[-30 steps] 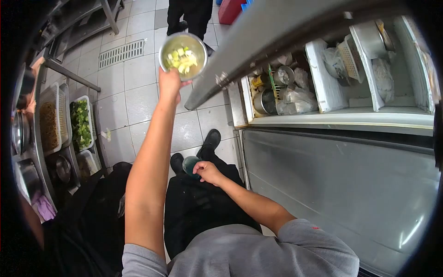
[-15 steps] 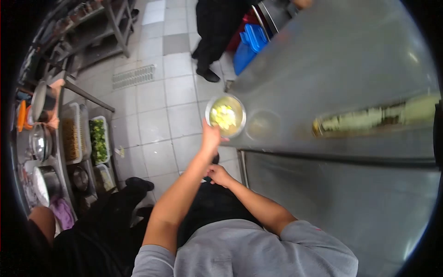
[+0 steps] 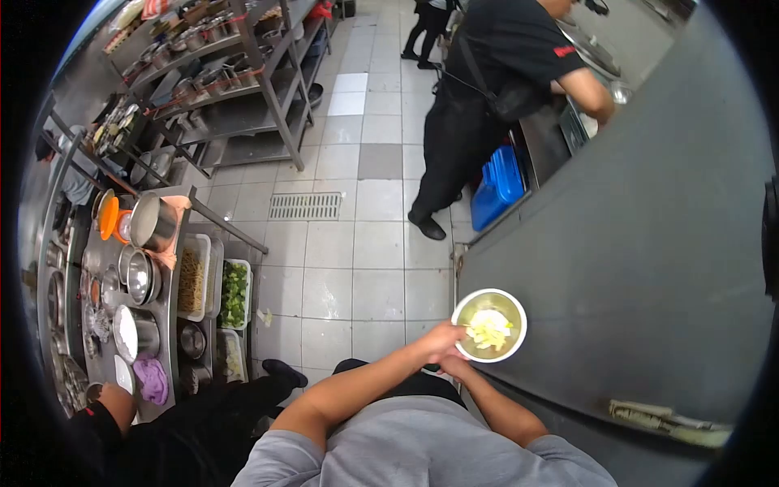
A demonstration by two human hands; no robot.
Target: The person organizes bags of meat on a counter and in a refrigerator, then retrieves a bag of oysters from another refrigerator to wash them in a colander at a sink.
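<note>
A round metal bowl (image 3: 520,336) with pale yellow and white pieces (image 3: 488,329) in it is held out in front of me, beside the grey metal surface. My left hand (image 3: 444,341) is closed on the bowl's left rim. Just below it, close to the bowl's lower left side, is my right hand (image 3: 456,368). Its fingers are mostly hidden behind my left hand and the bowl, so what it touches does not show.
A person in black (image 3: 487,89) leans over a counter at the upper right, by a blue container (image 3: 498,188). At left, a steel table (image 3: 166,325) bears pots and bowls. Tubs of greens (image 3: 234,294) stand beside it. Another person's arm (image 3: 118,406) reaches in at lower left.
The view has swung, so the bowl now appears lower and further right. More of the shelves and the person in black shows. My left hand still holds the bowl; my right hand appears closer to it.
</note>
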